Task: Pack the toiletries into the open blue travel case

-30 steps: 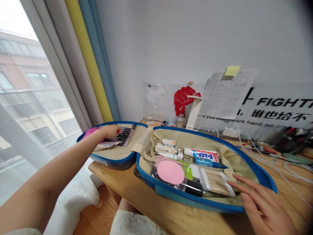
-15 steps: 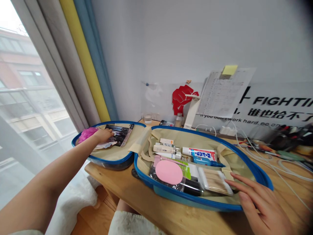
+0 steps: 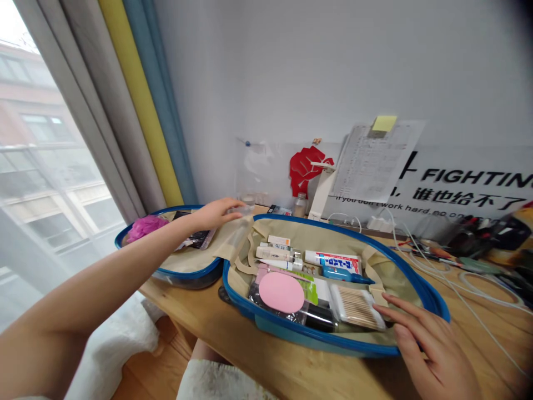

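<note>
The open blue-rimmed toiletry case (image 3: 333,347) lies spread in two halves on the wooden tabletop (image 3: 195,314), its beige fabric lining (image 3: 337,236) facing up. The person's left hand (image 3: 214,214) reaches over the far end of the hinge between the halves, fingers extended and close together beside a small clear glass jar (image 3: 249,200). Whether those fingers hold anything is impossible to tell, since the view there is too unclear. The right hand (image 3: 431,350) sits at the case's near right edge, fingers spread and curved, closed on nothing, just beside a plastic-wrapped pack of cotton swabs (image 3: 356,306).

The nearer half carries a toothpaste tube (image 3: 333,262), small white tubes (image 3: 272,253) and a pink oval sponge (image 3: 281,293). The other half holds a pink shower puff (image 3: 145,228) and a dark pouch (image 3: 194,240).

The case looks light but floppy at the hinge, and its loaded halves could tip contents out if lifted unevenly. Its firm rim seems the surest place to take hold, with both halves supported.
</note>
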Demonstrator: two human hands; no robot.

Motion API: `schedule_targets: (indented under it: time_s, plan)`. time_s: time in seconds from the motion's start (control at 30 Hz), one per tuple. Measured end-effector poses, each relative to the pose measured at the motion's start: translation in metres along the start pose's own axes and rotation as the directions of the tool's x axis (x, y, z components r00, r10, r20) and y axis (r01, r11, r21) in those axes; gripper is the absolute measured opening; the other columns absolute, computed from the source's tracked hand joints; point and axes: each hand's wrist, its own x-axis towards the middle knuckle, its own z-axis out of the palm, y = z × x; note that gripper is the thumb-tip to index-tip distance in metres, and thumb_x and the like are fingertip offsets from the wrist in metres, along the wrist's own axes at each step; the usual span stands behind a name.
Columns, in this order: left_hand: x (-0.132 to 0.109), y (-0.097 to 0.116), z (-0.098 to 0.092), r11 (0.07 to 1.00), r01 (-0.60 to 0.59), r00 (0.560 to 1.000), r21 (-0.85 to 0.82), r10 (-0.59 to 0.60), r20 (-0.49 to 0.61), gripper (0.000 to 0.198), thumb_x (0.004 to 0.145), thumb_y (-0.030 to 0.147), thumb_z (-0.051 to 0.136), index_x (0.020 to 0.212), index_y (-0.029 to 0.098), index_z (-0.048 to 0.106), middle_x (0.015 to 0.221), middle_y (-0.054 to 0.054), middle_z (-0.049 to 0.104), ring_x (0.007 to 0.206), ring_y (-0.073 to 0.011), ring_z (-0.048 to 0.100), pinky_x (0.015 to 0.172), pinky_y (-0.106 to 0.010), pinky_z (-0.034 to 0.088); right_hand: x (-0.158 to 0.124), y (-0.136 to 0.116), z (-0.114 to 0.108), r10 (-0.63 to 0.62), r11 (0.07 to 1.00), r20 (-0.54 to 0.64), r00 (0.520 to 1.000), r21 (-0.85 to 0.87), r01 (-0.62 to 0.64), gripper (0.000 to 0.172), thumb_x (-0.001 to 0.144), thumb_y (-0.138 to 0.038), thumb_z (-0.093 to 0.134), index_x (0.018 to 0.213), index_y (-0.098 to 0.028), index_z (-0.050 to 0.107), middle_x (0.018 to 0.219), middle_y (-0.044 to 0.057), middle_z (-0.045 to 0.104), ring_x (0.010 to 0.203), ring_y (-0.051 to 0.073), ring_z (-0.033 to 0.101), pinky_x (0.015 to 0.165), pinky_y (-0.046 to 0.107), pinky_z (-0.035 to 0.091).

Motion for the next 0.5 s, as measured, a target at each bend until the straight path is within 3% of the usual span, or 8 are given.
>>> schedule_targets:
  time_s: [0.1,0.2,0.37,0.5]
  plan:
    - [0.034,0.042,0.017,0.982,-0.133,0.978,-0.136,0.152,0.145,0.042,0.089,0.045,0.042,0.123,0.023,0.052,0.124,-0.005,0.059,0.109,-0.0187,0.055,0.091,-0.026,0.041,-0.002,0.001,0.001,0.022,1.0,0.005,1.0,0.003,-0.022,0.025,0.089,-0.028,0.043,0.098,-0.025,0.066,0.104,0.003,0.066,0.091,0.018,0.061,0.075,0.033,0.044]
    - [0.061,0.069,0.043,0.983,-0.103,0.946,-0.152,0.144,0.289,0.04,0.087,0.042,0.05,0.122,0.023,0.052,0.118,-0.004,0.061,0.102,-0.0168,0.058,0.085,-0.024,0.041,-0.004,0.002,0.003,0.048,0.999,0.018,0.999,0.017,-0.049,0.026,0.088,-0.029,0.044,0.098,-0.025,0.067,0.105,0.003,0.067,0.092,0.019,0.062,0.076,0.033,0.045]
    - [0.082,0.074,0.083,0.996,-0.039,0.911,-0.085,0.07,0.406,0.036,0.083,0.038,0.057,0.113,0.018,0.055,0.109,-0.005,0.065,0.094,-0.0163,0.059,0.078,-0.022,0.042,-0.004,0.002,0.002,0.069,0.997,0.01,0.998,0.032,-0.069,0.027,0.088,-0.032,0.043,0.097,-0.026,0.067,0.104,0.004,0.067,0.093,0.02,0.062,0.076,0.034,0.046]
    - [0.083,0.066,0.096,0.996,-0.024,0.893,-0.081,0.058,0.446,0.035,0.082,0.04,0.057,0.111,0.019,0.057,0.106,-0.004,0.066,0.09,-0.0156,0.06,0.073,-0.022,0.042,-0.002,0.001,0.0,0.045,0.999,0.013,0.999,0.03,-0.045,0.026,0.088,-0.029,0.043,0.099,-0.026,0.066,0.105,0.003,0.066,0.092,0.019,0.062,0.075,0.033,0.046]
